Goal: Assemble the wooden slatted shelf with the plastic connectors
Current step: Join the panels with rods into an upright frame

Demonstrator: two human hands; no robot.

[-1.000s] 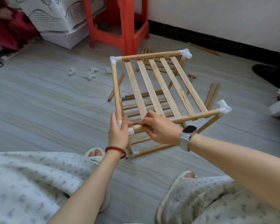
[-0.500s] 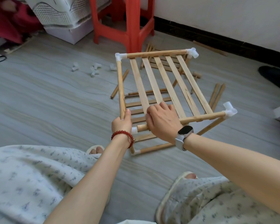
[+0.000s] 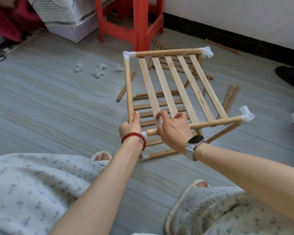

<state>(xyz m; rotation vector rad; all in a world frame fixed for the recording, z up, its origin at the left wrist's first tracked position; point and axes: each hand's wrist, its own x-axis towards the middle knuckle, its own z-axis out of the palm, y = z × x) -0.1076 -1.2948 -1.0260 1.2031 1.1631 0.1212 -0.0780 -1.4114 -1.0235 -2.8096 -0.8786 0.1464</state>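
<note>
A partly built wooden slatted shelf (image 3: 176, 83) stands on the floor in front of me, its top tier of several slats framed by round dowels and white plastic corner connectors (image 3: 246, 116). My left hand (image 3: 130, 127) grips the near-left corner, where the left dowel meets a connector hidden under my palm. My right hand (image 3: 174, 131) rests on the near dowel, thumb and fingers curled over it beside the nearest slat. A lower tier shows beneath the slats.
Loose white connectors (image 3: 98, 70) lie on the grey floor to the left. Spare dowels (image 3: 230, 97) and another slat panel (image 3: 161, 63) lie around the shelf. A red plastic stool (image 3: 139, 29) stands behind. My knees and slippers fill the foreground.
My right hand has slid along the near dowel and its fingers lifted and curled by the slat. The left hand keeps its hold on the corner. The view moved slightly.
</note>
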